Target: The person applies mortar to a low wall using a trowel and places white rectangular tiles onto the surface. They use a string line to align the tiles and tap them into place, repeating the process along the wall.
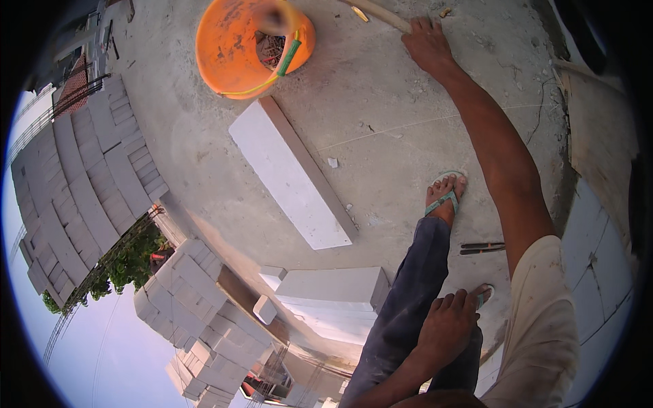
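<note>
My right arm reaches far forward, and my right hand (pixel 427 49) is closed on the end of a wooden strip (pixel 384 15) that lies along the concrete floor and runs out of the upper edge. Closer in, my left hand (pixel 447 328) rests over my bent knee with its fingers curled; whatever is under them, if anything, is hidden. A small yellow object (pixel 359 13) lies beside the strip. To the left of the strip stands an orange bucket (pixel 228 51) with a green-gripped handle and what look like nails inside.
A long pale block (pixel 292 177) lies on the floor below the bucket, with another block (pixel 333 289) nearer. Black-handled pincers (pixel 483 248) lie between my sandalled feet. A thin string (pixel 394 128) crosses the floor. Stacked blocks (pixel 81 177) stand at the left.
</note>
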Motion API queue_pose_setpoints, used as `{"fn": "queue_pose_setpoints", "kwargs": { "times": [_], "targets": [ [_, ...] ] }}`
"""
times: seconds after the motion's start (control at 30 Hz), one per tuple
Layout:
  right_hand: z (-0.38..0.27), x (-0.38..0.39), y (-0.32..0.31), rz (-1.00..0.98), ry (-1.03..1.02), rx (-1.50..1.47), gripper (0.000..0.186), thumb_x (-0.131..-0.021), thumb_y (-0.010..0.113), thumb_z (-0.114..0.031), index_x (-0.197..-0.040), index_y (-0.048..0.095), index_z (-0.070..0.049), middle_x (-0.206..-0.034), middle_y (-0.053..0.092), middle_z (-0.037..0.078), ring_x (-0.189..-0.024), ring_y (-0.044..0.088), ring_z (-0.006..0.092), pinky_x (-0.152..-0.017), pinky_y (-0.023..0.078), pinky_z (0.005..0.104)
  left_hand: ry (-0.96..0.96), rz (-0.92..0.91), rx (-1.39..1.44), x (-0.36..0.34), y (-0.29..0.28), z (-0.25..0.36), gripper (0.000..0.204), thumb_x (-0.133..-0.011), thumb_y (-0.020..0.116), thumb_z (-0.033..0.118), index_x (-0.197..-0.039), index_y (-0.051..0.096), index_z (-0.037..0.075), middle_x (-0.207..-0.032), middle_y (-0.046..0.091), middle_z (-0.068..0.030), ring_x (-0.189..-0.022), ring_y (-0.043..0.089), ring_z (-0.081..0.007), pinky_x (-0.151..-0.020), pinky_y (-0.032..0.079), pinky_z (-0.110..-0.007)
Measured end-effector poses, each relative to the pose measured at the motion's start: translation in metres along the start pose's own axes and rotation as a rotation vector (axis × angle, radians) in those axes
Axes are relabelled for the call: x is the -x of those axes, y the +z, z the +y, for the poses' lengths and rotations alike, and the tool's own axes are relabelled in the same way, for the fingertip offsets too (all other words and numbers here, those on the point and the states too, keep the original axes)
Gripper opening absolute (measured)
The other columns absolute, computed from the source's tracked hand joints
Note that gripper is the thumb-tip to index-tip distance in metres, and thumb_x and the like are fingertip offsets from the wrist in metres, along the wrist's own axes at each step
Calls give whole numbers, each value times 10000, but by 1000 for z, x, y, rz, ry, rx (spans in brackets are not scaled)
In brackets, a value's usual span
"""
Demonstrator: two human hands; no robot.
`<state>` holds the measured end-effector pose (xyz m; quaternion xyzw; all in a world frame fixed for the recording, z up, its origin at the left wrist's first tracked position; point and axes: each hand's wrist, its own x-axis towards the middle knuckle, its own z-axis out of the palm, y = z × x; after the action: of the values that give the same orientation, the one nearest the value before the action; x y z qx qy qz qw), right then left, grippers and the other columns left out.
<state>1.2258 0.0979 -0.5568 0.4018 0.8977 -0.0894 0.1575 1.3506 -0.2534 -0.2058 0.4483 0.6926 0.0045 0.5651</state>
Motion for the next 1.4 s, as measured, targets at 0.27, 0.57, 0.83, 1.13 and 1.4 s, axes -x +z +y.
{"fn": "queue_pose_setpoints", "kwargs": {
  "times": [0.27,0.57,0.83,1.13,1.4],
  "targets": [
    [36,135,-6,-153,-91,-1119,633,-771,922,-443,-1233,753,-46,-1134,726,166,-1145,682,310,-1033,522,472,-10,122,-4,17,37,9,486,-950,739,163,-1376,536,46,-1249,615,-153,-1141,636,-343,-980,498,-469],
    [54,584,-102,-230,58,-1787,603,-953,753,-564,-1205,697,-19,-1115,624,101,-1005,623,215,-923,514,376,159,722,10,69,177,11,1142,-793,914,187,-1638,167,12,-1641,275,-296,-1520,292,-503,-1211,310,-585],
    [60,914,-165,-455,366,-2111,677,-1051,628,-538,-1365,597,60,-1268,669,123,-1212,613,199,-1058,474,345,478,353,-258,275,315,42,809,-852,836,269,-1521,430,65,-1451,574,-165,-1414,509,-371,-1188,306,-631],
    [7,1121,-405,187,-2,-1837,675,-983,763,-425,-1425,543,35,-1311,646,97,-1240,599,209,-1062,473,381,478,-32,28,493,259,184,528,-978,659,200,-1444,480,27,-1368,590,-260,-1299,566,-439,-1117,430,-509],
    [-108,1182,-341,429,419,-2538,535,-1001,739,-379,-1396,562,-65,-1314,626,109,-1227,594,253,-1102,463,466,475,-65,-481,545,287,146,410,-914,689,143,-1298,644,8,-1097,740,-241,-1040,719,-431,-886,564,-531]
  ]
}}
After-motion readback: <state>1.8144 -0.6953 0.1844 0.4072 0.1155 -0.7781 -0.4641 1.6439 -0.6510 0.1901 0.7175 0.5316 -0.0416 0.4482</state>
